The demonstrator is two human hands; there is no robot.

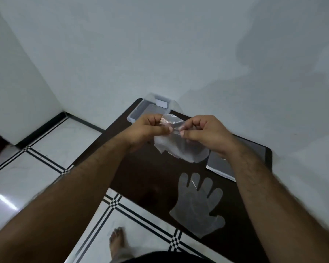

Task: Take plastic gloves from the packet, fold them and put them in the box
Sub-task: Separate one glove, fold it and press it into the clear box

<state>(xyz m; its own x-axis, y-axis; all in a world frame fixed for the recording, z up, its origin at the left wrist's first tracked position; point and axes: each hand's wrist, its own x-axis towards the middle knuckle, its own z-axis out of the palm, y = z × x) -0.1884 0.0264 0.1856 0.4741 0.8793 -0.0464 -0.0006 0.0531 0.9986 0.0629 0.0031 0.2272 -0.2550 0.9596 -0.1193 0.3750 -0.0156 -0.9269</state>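
Note:
My left hand (148, 128) and my right hand (203, 131) both pinch a clear plastic glove (179, 147) above the dark table (152, 177); the glove hangs crumpled between and below my fingers. A second clear glove (197, 203) lies flat on the table near its front edge, fingers pointing away from me. The clear plastic box (141, 111) stands open at the table's far left corner, partly behind my left hand. The packet (222, 166) lies flat at the right, partly under my right wrist.
The table stands against a white wall. White floor tiles with black lines lie to the left and in front. A bare foot (118, 242) shows below the table's front edge.

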